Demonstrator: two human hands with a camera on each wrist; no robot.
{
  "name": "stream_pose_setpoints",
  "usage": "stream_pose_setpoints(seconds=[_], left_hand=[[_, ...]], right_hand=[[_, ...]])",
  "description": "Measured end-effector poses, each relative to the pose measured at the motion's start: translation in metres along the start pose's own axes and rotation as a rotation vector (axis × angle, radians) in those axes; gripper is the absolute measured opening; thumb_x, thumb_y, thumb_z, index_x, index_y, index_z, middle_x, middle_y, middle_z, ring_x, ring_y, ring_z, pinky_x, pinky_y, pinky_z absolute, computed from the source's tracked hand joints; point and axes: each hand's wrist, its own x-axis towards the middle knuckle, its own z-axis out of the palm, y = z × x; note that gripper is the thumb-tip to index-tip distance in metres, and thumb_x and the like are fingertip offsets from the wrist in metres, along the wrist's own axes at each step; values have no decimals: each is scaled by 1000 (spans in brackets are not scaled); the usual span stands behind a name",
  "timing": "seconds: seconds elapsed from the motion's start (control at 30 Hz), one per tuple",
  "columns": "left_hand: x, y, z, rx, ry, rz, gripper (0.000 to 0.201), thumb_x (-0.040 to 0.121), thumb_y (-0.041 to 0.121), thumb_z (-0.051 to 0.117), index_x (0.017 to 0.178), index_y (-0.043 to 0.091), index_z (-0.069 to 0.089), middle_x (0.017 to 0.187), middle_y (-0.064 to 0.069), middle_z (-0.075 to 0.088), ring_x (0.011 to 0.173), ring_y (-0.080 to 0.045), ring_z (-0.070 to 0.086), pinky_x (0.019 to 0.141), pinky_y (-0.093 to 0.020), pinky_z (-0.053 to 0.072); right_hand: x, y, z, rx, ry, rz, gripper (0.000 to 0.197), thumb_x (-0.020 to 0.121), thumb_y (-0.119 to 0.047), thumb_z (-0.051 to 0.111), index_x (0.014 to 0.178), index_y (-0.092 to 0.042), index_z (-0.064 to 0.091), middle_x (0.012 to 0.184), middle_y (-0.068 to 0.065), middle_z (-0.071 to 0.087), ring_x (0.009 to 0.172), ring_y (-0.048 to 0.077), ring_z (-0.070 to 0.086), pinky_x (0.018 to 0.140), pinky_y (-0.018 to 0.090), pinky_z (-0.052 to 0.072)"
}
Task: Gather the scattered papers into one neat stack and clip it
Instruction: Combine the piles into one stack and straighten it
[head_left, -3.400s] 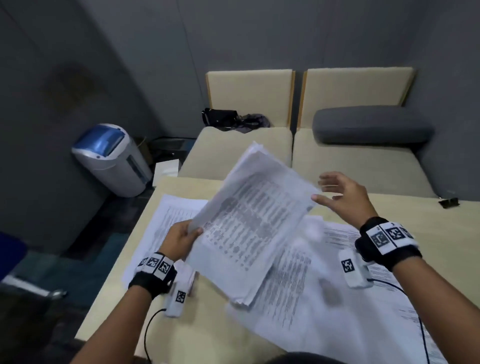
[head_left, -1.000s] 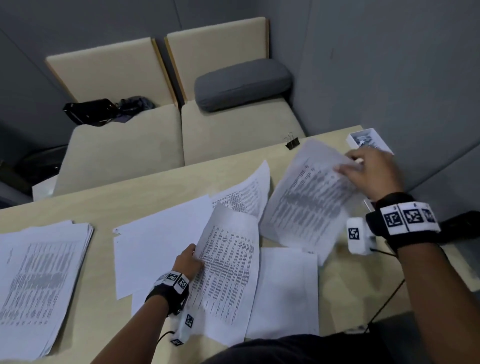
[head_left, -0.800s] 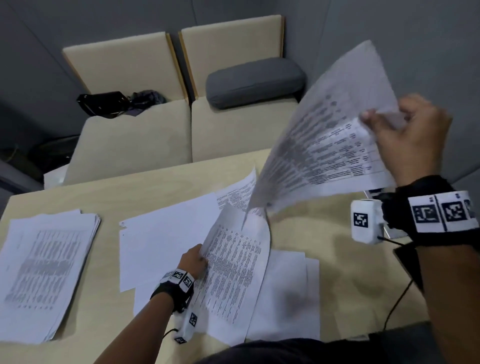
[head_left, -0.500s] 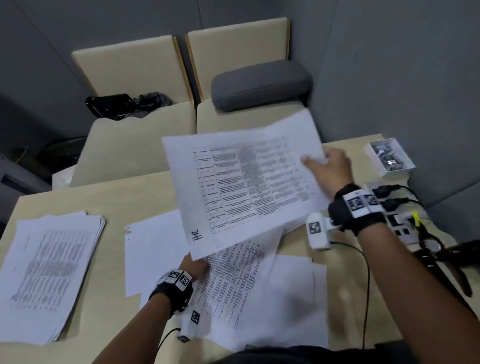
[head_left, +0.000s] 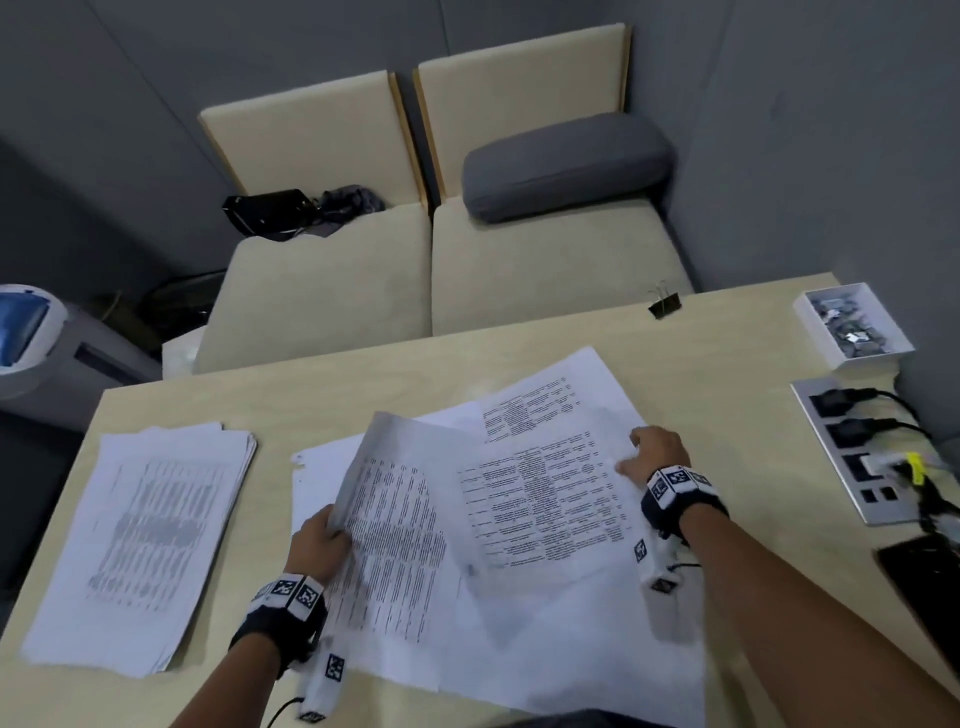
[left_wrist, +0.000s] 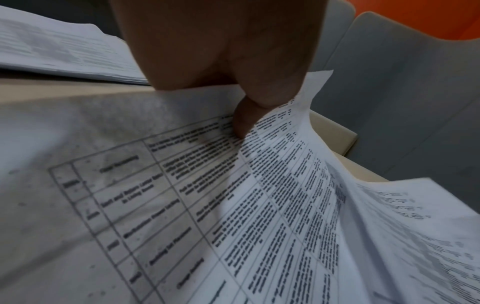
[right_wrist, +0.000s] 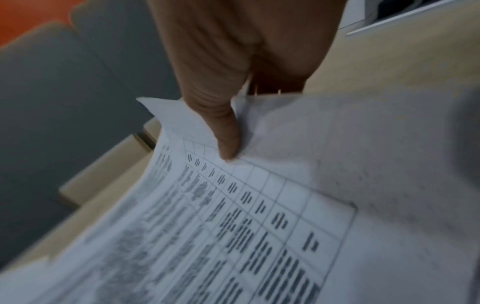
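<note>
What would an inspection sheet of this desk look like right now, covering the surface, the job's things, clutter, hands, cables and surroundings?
Surface: pale wooden table, partly covered with paper.
Job's things: neat pile of printed white sheets at left; loose printed sheets overlapping in the middle; black metal binder clip at the far edge, unused.
Clutter: white open box of small grey items; dark flat device at the right edge.
Hands: left hand pinches a lifted printed sheet; right hand holds another sheet's edge.
Cables: black plugs in a silver socket strip; thin wrist-camera leads.
Surroundings: beige cushioned bench, grey bolster cushion, black bag, white-and-blue bin.
</note>
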Motion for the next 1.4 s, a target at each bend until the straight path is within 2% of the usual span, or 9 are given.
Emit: stream_pose_setpoints(seconds=[0.27, 0.43, 0.57, 0.73, 0.87, 1.0, 1.13, 1.23, 1.4], left_hand=[[23, 7, -12, -75, 74, 4, 22, 86, 0, 47, 105, 7, 56, 87, -16, 63, 81, -34, 62, 72, -39, 51], [32, 24, -31, -312, 215, 46, 38, 87, -1, 44, 121, 10, 57, 97, -18, 67, 85, -36, 63, 76, -41, 53], [27, 55, -52, -477, 216, 176, 16, 84, -1, 49, 91, 8, 60, 80, -18, 65, 72, -33, 63, 66, -49, 55], [-2, 94, -74, -667, 28, 438, 12, 76, 19, 59, 75, 7, 60, 71, -7, 62, 62, -18, 56, 59, -36, 49], [-34, 110, -84, -856, -168, 556, 31, 71, 7, 58, 92, -16, 61, 86, -14, 65, 75, -21, 62, 69, -31, 51], [-48, 91, -86, -993, -270, 473, 27, 64, -2, 57, 88, -8, 68, 76, -12, 69, 71, -23, 64, 65, -30, 51], [-60, 60, -78, -1196, -360, 328, 30, 85, 37, 57, 95, 14, 73, 89, -9, 74, 77, -22, 70, 81, -38, 51], [-63, 42, -73, -1150, -389, 357, 73, 75, 72, 58, 119, 14, 63, 102, -18, 67, 85, -33, 62, 80, -40, 50], [-74, 47, -92, -931, 10, 543, 55, 70, 32, 83, 112, 1, 64, 90, -17, 69, 83, -30, 68, 59, -32, 52]], right_hand=[[-47, -42, -98, 610, 104, -358, 73, 60, -18, 91, 121, -36, 55, 109, -1, 63, 102, 13, 58, 82, 25, 46], [-121, -79, -198, 480, -179, -697, 43, 61, -2, 84, 75, -42, 77, 79, -17, 75, 73, -6, 66, 69, 11, 51], [-168, -97, -239, 495, -183, -856, 34, 54, 5, 85, 74, -22, 77, 78, -2, 77, 69, 1, 67, 67, 21, 55], [-161, -139, -222, 407, -73, -849, 37, 60, -48, 84, 81, -18, 77, 90, 1, 76, 83, 10, 70, 76, 28, 54], [-136, -174, -178, 167, 108, -858, 43, 69, -41, 82, 106, -22, 72, 132, -10, 59, 120, 10, 55, 106, 41, 44], [-136, -205, -145, -49, 195, -888, 31, 67, -57, 77, 69, -35, 55, 140, -4, 52, 134, 22, 43, 112, 46, 32], [-145, -226, -127, 106, 215, -747, 39, 69, -53, 78, 64, -23, 55, 79, 2, 67, 87, 28, 62, 76, 36, 48], [-146, -237, -114, 215, 284, -707, 38, 67, -45, 85, 79, -12, 70, 80, 8, 69, 87, 30, 63, 74, 36, 49], [-160, -254, -106, 333, 137, -735, 52, 52, -54, 88, 65, -11, 62, 61, -3, 58, 60, 14, 51, 55, 27, 34]])
